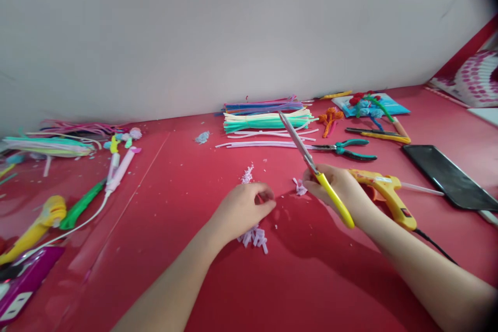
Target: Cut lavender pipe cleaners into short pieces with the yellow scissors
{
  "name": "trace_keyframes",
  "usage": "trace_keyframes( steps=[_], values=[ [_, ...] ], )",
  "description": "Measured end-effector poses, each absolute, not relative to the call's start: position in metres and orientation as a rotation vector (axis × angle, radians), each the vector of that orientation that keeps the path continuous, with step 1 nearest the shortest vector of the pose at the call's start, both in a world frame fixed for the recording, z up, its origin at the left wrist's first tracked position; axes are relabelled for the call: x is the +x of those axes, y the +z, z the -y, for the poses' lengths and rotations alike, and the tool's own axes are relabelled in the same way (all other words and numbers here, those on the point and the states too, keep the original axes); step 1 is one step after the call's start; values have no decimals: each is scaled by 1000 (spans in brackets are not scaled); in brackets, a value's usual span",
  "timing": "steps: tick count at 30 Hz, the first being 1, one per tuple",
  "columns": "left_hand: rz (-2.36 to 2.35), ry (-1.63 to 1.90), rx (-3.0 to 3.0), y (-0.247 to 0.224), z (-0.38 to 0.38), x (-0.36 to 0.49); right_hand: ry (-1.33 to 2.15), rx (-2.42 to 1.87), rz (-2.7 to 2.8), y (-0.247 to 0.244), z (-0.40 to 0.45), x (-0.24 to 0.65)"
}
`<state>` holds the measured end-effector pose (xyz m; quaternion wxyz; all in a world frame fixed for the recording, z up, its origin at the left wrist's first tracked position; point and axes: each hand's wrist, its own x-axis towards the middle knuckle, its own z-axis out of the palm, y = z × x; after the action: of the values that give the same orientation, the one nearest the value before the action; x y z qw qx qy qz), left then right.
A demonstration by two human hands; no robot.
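The right hand (333, 185) is wrapped around yellow-handled scissors (322, 178), blades pointing forward-left of its grip, lilac scraps (299, 187) just beside its fingertips. The left hand (249, 206) curls above lilac snippets (254, 237); whether its fingers pinch anything, I cannot tell.

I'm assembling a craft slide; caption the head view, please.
Yellow-handled scissors in the right hand, the left hand beside lilac cuttings on a red table.

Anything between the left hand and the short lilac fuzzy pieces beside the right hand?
Nothing visible: only red tabletop with tiny scraps between the left hand and the lilac pieces. The right hand, holding yellow-handled metal scissors, is just beyond.
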<state>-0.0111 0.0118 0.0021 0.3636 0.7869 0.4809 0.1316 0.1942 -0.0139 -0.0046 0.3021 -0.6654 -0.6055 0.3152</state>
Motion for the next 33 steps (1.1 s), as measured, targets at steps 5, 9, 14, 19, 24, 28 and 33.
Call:
trace_keyframes(
  steps=[5, 9, 14, 19, 24, 28, 33],
  values=[
    [-1404, 521, 2444, -5, -17, 5, 836, -1756, 1597, -5, 12, 198],
    [-1476, 321, 2643, -24, -20, 24, 791, -1753, 1632, -5, 14, 198],
    [-1534, 163, 2762, -48, -30, 31, 751, -1709, 1670, -3, 14, 200],
    [-1757, 185, 2775, -57, -75, 7, 736, -1733, 1670, 1, 15, 201],
    [-1849, 371, 2800, -43, -104, -19, 724, -1722, 1662, -1, 15, 202],
    [-1506, 471, 2930, -31, -88, -19, 738, -1708, 1668, -1, 15, 201],
    [-1218, 329, 3000, -35, -78, -6, 762, -1649, 1663, 0, 17, 198]
  ],
)
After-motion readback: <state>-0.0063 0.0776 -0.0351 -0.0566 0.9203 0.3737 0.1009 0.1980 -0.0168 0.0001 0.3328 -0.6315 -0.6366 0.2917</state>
